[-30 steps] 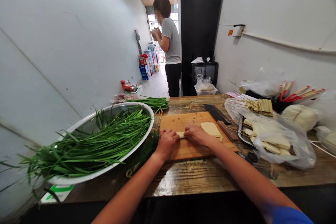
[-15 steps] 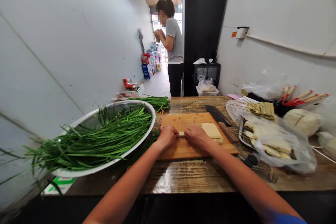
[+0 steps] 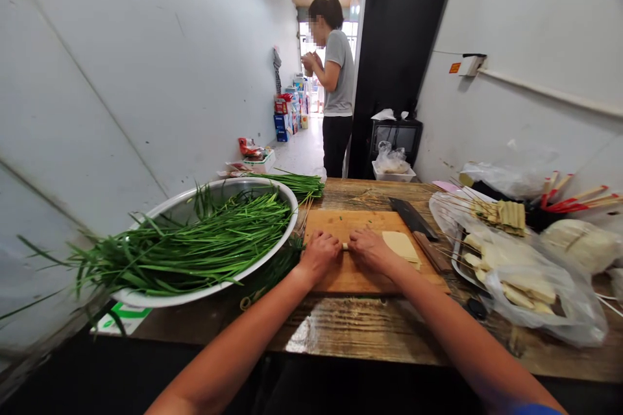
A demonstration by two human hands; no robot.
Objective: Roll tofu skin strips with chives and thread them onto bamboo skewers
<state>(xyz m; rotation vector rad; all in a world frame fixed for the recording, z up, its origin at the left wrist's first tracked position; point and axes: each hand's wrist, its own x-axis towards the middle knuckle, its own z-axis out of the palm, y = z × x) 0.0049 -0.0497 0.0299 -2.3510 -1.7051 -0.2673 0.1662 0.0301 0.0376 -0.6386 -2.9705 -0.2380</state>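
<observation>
My left hand point(image 3: 322, 254) and my right hand point(image 3: 370, 250) grip the two ends of a thin rolled tofu sheet point(image 3: 345, 246), their fingers curled over it. Only a short pale stretch of the roll shows between them. Beneath it lies a wooden cutting board point(image 3: 331, 282). A stack of flat, square, pale yellow tofu sheets point(image 3: 403, 246) sits just right of my right hand. Along the board's right side rests a cleaver point(image 3: 413, 219) with a dark blade and wooden handle, the handle lying over the board's edge.
Left of the board, a large metal basin point(image 3: 287, 233) overflows with long green chives point(image 3: 214, 240). On the right are skewered rolls point(image 3: 501, 215), a plastic-covered tray point(image 3: 457, 259) of pale slices, and red-tipped sticks point(image 3: 574, 194). Beyond the table stands a person point(image 3: 338, 78) in a grey shirt.
The whole view has shifted, so most things appear farther right. My hands are slightly closer together, and less of the roll shows between them.
</observation>
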